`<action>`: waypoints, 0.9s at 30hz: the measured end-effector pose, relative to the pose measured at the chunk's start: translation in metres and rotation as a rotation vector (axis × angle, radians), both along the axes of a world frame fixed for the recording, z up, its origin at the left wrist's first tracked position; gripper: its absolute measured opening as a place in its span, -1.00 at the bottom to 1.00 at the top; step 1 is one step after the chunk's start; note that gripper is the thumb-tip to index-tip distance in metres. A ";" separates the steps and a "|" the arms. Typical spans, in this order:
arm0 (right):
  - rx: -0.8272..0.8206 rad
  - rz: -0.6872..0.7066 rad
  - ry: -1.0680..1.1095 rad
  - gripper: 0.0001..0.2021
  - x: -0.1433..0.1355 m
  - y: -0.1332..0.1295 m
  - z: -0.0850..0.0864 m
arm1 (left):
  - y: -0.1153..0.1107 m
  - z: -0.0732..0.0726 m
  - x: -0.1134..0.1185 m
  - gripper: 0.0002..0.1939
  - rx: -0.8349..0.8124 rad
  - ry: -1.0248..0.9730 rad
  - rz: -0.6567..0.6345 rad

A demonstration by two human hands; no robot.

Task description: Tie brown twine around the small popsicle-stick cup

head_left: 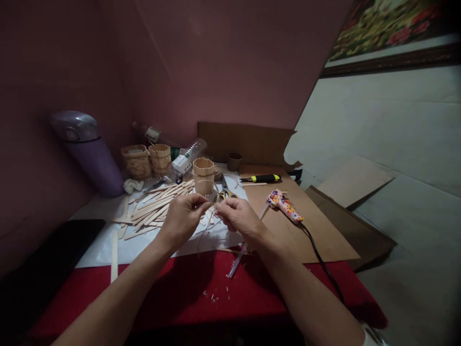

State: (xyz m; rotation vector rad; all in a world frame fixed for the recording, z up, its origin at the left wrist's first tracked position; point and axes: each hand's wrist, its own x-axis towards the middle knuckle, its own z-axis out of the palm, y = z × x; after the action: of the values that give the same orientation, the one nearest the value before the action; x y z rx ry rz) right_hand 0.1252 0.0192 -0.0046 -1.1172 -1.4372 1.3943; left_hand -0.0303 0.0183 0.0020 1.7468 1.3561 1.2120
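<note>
My left hand (184,215) and my right hand (238,216) are close together above the front of the white sheet, fingertips pinched. Between them runs a thin piece of twine (204,232); part of it loops up in front of a cup made of wooden sticks (203,174), and an end hangs below. Both hands grip this twine, though the exact spot is hidden by the fingers. Just behind my right hand lie scissors (230,193) with yellowish handles. A pile of wooden craft sticks (151,211) spreads out left of my left hand.
A glue gun (284,205) with a flowered body and black cord rests on cardboard (317,230), near a utility knife (264,178). Behind are two decorated stick cups (137,162), a plastic bottle (190,154) and a purple flask (91,156). A glue stick (236,263) lies in front.
</note>
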 end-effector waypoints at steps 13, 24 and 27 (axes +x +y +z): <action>-0.132 0.007 0.169 -0.70 0.002 0.004 -0.002 | -0.014 0.000 0.011 -0.82 0.156 0.130 -0.341; -0.106 -0.038 0.050 -0.80 0.001 0.006 -0.006 | -0.011 -0.014 0.012 -0.77 0.285 0.487 -0.241; -0.113 -0.047 0.040 -0.81 0.000 0.006 -0.004 | -0.015 -0.008 0.012 -0.84 0.286 0.487 -0.201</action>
State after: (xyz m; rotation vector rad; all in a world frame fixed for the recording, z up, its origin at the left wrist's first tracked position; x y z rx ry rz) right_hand 0.1255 0.0253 -0.0086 -1.1806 -1.3095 1.4710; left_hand -0.0182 0.0030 -0.0057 2.4355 1.2639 0.9374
